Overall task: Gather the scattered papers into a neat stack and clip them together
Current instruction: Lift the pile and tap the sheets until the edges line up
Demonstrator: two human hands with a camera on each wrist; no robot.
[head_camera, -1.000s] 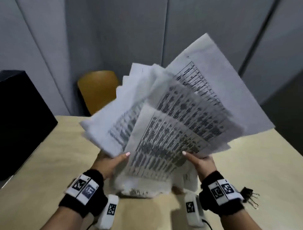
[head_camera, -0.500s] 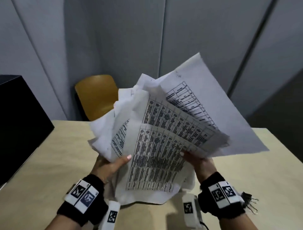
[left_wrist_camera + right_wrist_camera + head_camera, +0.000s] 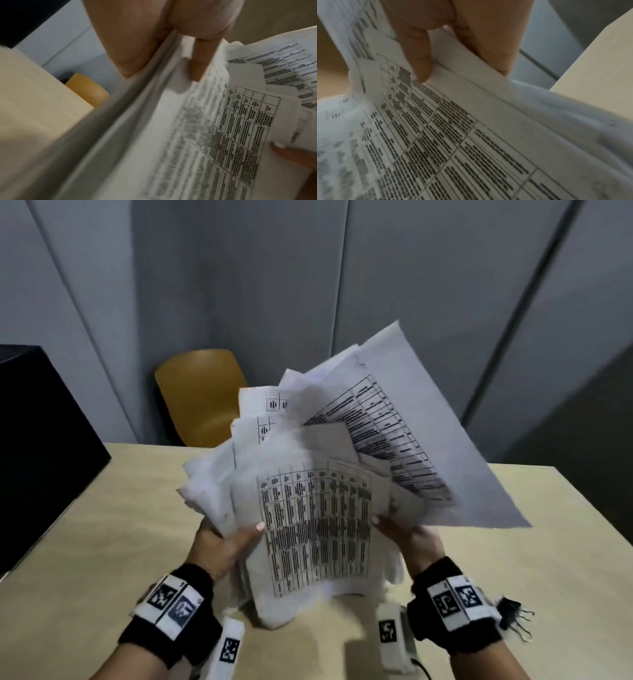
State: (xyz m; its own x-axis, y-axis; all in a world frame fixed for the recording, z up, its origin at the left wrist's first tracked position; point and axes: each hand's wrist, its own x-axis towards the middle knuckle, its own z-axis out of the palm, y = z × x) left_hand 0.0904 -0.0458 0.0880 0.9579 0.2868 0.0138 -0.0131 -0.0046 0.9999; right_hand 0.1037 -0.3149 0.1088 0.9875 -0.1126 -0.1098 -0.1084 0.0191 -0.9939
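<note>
A loose, uneven bundle of white papers printed with tables stands on its lower edge on the wooden table, the sheets fanned out at different angles. My left hand grips the bundle's left side, thumb on the front sheet. On the right side my right hand grips it the same way. The left wrist view shows my left thumb on the papers with fingers behind. In the right wrist view the papers are pinched likewise. Black binder clips lie on the table behind my right wrist.
A black box occupies the table's left side. An orange chair stands behind the far table edge, in front of grey wall panels. Bare tabletop shows to the right of the papers.
The bundle has dropped lower and turned more upright, its lower edge now down on the table. The sheets have slid closer together. Both hands have kept their hold.
</note>
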